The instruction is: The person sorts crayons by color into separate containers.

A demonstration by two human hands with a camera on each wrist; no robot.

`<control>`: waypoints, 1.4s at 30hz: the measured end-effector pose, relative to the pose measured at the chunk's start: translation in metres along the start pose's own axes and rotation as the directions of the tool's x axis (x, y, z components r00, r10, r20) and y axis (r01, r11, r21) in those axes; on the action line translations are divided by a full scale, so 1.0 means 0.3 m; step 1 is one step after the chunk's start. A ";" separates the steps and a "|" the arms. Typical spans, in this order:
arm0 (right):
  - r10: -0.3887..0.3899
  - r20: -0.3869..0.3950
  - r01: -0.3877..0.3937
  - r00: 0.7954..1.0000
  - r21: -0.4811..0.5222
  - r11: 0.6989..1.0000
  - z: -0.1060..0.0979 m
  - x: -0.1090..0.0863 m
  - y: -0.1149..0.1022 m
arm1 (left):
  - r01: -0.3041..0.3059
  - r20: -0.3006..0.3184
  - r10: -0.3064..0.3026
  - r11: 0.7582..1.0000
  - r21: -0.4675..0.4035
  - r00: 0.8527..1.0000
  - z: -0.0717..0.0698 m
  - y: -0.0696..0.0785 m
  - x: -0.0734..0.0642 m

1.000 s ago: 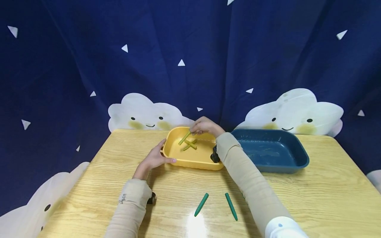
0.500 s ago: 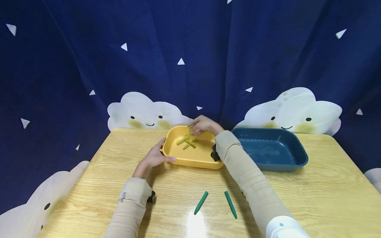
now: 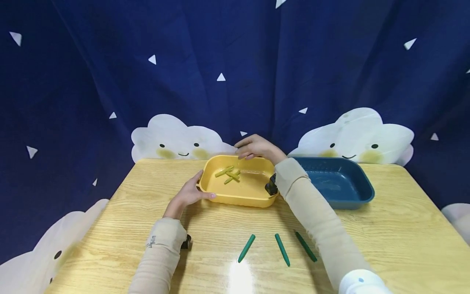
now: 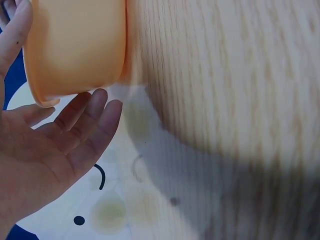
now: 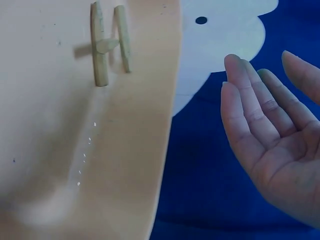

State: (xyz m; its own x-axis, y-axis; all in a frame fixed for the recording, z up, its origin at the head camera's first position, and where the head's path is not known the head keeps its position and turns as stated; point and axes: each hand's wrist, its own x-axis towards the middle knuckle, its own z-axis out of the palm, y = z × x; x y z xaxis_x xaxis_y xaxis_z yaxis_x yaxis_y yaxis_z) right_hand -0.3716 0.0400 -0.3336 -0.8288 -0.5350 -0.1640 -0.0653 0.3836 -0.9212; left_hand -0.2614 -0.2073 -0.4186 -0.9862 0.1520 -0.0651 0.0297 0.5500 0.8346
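Note:
My left hand [image 3: 188,192] rests against the left end of a yellow plastic tub [image 3: 253,190], thumb along its front wall. In the left wrist view the fingers [image 4: 85,125] are loosely extended at the tub's end wall. Above the back rim hovers my right hand [image 3: 257,147], with nothing in it. Its fingers [image 5: 252,102] are spread and relaxed beside the tub wall in the right wrist view. Three yellow crayons [image 3: 232,176] lie crossed over one another on the tub's floor, towards its left side.
A dark blue tub [image 3: 339,179] stands right of the yellow one, partly behind my right sleeve [image 3: 323,220]. Nearer the front of the wooden table [image 3: 205,261] lie three green crayons [image 3: 246,248], spaced apart. A blue cloud-patterned curtain [image 3: 205,94] hangs behind the table.
My right hand has let go of a yellow crayon, which now lies on the others in the yellow tub. The hand has risen and moved slightly right. The left hand stays put.

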 end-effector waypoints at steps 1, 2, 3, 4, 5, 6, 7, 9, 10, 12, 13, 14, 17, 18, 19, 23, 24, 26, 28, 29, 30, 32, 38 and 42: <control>0.000 -0.003 0.000 1.000 0.005 1.000 -0.005 -0.012 -0.001 | 0.003 0.003 -0.003 1.000 0.001 1.000 0.002 0.000 0.001; 0.001 -0.004 -0.001 1.000 0.010 1.000 -0.011 -0.025 -0.002 | 0.008 0.005 -0.008 1.000 0.004 1.000 0.004 0.000 0.002; 0.002 -0.004 -0.002 1.000 0.021 1.000 -0.016 -0.038 -0.003 | 0.011 0.005 -0.011 1.000 0.006 1.000 0.006 0.001 0.002; -0.002 -0.002 0.002 1.000 0.025 1.000 -0.021 -0.051 -0.004 | 0.014 0.006 -0.014 1.000 0.012 1.000 0.008 0.001 0.003; -0.005 -0.001 0.005 1.000 0.031 1.000 -0.025 -0.064 -0.006 | 0.018 0.005 -0.018 1.000 0.013 1.000 0.008 0.002 0.002; -0.008 0.000 0.008 1.000 0.040 0.999 -0.030 -0.078 -0.006 | 0.019 0.006 -0.019 1.000 0.013 1.000 0.009 0.004 0.001; -0.014 -0.001 0.014 1.000 0.043 0.999 -0.035 -0.090 -0.006 | 0.017 0.005 -0.018 1.000 0.012 1.000 0.009 0.005 0.001; -0.035 0.000 0.035 0.999 0.039 0.999 -0.046 -0.115 -0.006 | 0.013 0.001 -0.013 1.000 0.009 1.000 0.008 0.008 -0.003; -0.045 0.003 0.045 0.999 0.031 0.999 -0.051 -0.128 -0.005 | 0.011 0.001 -0.011 1.000 0.011 1.000 0.008 0.009 -0.004; -0.053 0.005 0.053 0.999 0.030 0.998 -0.063 -0.151 -0.001 | 0.014 0.002 -0.014 1.000 0.004 1.000 0.009 0.010 -0.008; -0.056 0.005 0.056 0.998 0.025 0.998 -0.068 -0.163 0.002 | 0.016 0.003 -0.016 1.000 0.004 1.000 0.010 0.010 -0.009; -0.060 0.008 0.060 0.998 0.025 0.998 -0.073 -0.174 0.004 | 0.018 0.003 -0.018 1.000 0.007 1.000 0.010 0.011 -0.011; -0.060 0.007 0.060 0.998 0.021 0.998 -0.088 -0.210 0.013 | 0.020 0.003 -0.020 1.000 0.010 1.000 0.013 0.014 -0.017; -0.063 0.004 0.063 0.998 0.014 0.998 -0.093 -0.223 0.015 | 0.022 0.000 -0.022 1.000 0.014 1.000 0.014 0.016 -0.019; -0.068 0.001 0.068 0.998 0.008 0.998 -0.099 -0.235 0.018 | 0.025 -0.001 -0.025 1.000 0.016 1.000 0.015 0.019 -0.021; -0.085 -0.020 0.085 0.996 -0.004 0.996 -0.123 -0.286 0.032 | 0.025 -0.004 -0.025 0.999 0.026 1.000 0.018 0.027 -0.025; -0.089 -0.028 0.089 0.996 -0.001 0.996 -0.129 -0.297 0.036 | 0.021 -0.003 -0.021 0.999 0.031 1.000 0.019 0.027 -0.026; -0.098 -0.040 0.098 0.994 0.005 0.995 -0.143 -0.319 0.048 | 0.016 -0.002 -0.016 1.000 0.026 1.000 0.021 0.027 -0.026; -0.101 -0.051 0.102 0.994 0.011 0.995 -0.156 -0.339 0.060 | 0.012 -0.004 -0.012 1.000 0.028 1.000 0.022 0.025 -0.027; -0.101 -0.054 0.102 0.993 0.010 0.995 -0.162 -0.347 0.066 | 0.015 -0.006 -0.015 1.000 0.026 1.000 0.022 0.025 -0.028; -0.098 -0.060 0.099 0.993 0.012 0.995 -0.167 -0.357 0.071 | 0.017 -0.007 -0.017 1.000 0.023 1.000 0.023 0.025 -0.030; -0.091 -0.070 0.091 0.993 0.006 0.996 -0.177 -0.375 0.082 | 0.024 -0.007 -0.024 1.000 0.020 1.000 0.024 0.026 -0.033; -0.105 -0.093 0.105 0.990 -0.010 0.994 -0.203 -0.425 0.122 | 0.012 0.001 -0.012 1.000 0.002 1.000 0.024 0.027 -0.037; -0.113 -0.114 0.111 0.987 -0.021 0.994 -0.220 -0.459 0.143 | 0.003 0.003 -0.003 1.000 -0.012 1.000 0.022 0.020 -0.039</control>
State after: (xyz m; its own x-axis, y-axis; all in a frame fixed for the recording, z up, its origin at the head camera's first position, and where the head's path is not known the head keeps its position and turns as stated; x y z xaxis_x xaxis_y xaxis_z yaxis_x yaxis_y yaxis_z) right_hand -0.2969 0.1799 -0.3274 -0.8741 -0.4854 -0.0174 -0.1686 0.3369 -0.9263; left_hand -0.2486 -0.2002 -0.4165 -0.9858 0.1532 -0.0692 0.0249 0.5407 0.8409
